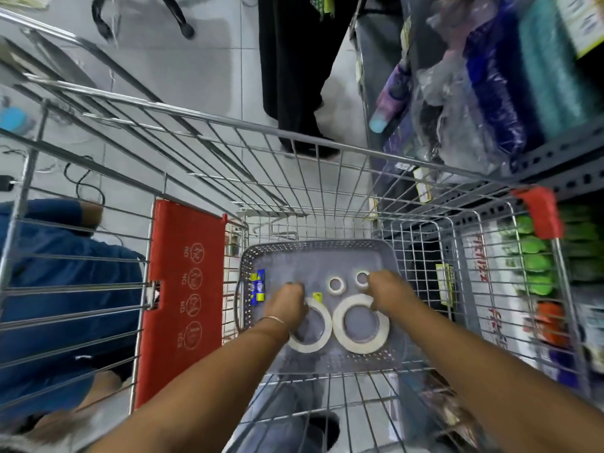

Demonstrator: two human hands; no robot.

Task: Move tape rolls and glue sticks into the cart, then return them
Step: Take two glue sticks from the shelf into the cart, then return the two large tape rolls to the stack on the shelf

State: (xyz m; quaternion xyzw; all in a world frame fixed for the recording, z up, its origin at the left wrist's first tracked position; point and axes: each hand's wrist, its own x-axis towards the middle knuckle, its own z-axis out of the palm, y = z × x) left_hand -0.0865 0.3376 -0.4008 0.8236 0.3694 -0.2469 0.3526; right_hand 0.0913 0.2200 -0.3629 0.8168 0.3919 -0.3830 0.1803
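Observation:
A grey perforated tray (320,253) lies on the floor of the wire cart (294,135). In it lie two large white tape rolls, the left roll (315,343) and the right roll (359,323), and two small rolls (336,285) (362,278). Blue and yellow glue sticks (257,287) lie at the tray's left edge. My left hand (287,305) rests on the left large roll, fingers curled over its top rim. My right hand (389,291) touches the top edge of the right large roll beside a small roll. Whether either hand grips is unclear.
The red child-seat flap (183,299) stands at the cart's left. A person in blue (58,289) crouches left of the cart; another in black (294,60) stands ahead. Shelves with packaged goods (490,76) line the right side, close to the cart.

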